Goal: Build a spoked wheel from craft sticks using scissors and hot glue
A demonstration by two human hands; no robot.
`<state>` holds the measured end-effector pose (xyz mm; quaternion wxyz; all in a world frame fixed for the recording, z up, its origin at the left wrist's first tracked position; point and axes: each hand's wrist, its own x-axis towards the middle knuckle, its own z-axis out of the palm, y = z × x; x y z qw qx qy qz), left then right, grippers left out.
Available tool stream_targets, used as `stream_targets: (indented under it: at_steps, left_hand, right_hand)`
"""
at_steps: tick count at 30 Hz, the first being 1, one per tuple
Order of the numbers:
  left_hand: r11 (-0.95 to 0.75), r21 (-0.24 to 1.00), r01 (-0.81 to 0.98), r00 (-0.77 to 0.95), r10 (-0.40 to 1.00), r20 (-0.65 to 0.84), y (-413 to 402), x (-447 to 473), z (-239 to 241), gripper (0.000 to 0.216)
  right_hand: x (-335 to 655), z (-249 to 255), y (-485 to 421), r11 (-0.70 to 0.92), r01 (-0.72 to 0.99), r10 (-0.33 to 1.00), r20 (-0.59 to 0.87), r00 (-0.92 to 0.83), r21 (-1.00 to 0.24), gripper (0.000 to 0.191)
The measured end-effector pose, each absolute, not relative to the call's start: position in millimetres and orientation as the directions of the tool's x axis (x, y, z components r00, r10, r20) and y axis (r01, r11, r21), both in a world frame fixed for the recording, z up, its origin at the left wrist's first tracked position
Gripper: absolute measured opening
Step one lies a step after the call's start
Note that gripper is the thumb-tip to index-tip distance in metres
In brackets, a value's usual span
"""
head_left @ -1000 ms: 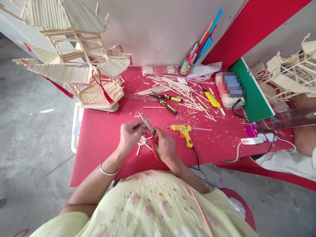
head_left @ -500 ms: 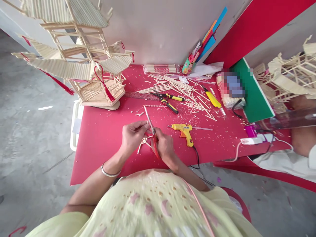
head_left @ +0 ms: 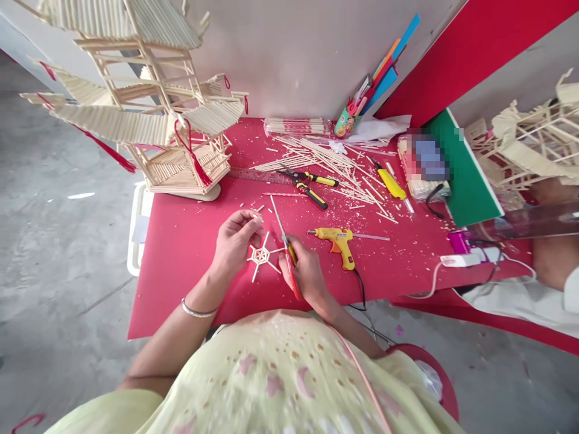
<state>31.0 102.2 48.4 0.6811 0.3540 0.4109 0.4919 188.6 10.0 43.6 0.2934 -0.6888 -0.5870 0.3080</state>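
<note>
My right hand is closed around red-handled scissors, whose blades are together and point up and away over the red table. My left hand pinches a small stick piece at its fingertips, just above a small star-shaped stick wheel lying on the table between my hands. A yellow glue gun lies just right of my right hand.
A tall stick pagoda model stands at the back left. Loose sticks, yellow-handled pliers, a yellow knife and a metal ruler lie at the back. A green board, power strip and another person's arm are at right.
The scissor blades have closed and swung upright. My left hand has lifted away to the upper left, uncovering the star-shaped wheel on the table.
</note>
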Motion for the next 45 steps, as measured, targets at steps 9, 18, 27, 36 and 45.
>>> stream_targets:
  at_steps: [9, 18, 27, 36, 45]
  left_hand:
    - [0.354, 0.815, -0.458, 0.221, 0.934, -0.282, 104.7, 26.3, 46.4, 0.039]
    - [0.216, 0.951, -0.221, 0.085, 0.976, -0.202, 97.4, 32.8, 42.3, 0.031]
    - [0.286, 0.932, -0.223, 0.117, 0.957, -0.266, 97.8, 32.7, 49.8, 0.033]
    - [0.571, 0.773, -0.276, 0.393, 0.801, -0.452, 118.0, 13.9, 46.7, 0.026]
    - [0.584, 0.752, -0.304, 0.394, 0.796, -0.459, 122.5, 15.0, 41.0, 0.029]
  right_hand:
    - [184.8, 40.1, 10.2, -0.016, 0.828, 0.998, 0.041, 0.047, -0.560, 0.053]
    - [179.6, 53.8, 14.1, -0.058, 0.896, 0.998, -0.013, 0.058, -0.440, 0.052]
    - [179.0, 52.0, 20.4, -0.058, 0.861, 0.998, -0.029, 0.050, -0.505, 0.048]
    - [184.1, 58.3, 23.5, -0.066, 0.890, 0.996, -0.081, 0.033, -0.450, 0.044]
    - [183.7, 58.7, 23.8, -0.071, 0.872, 0.996, -0.082, 0.035, -0.484, 0.044]
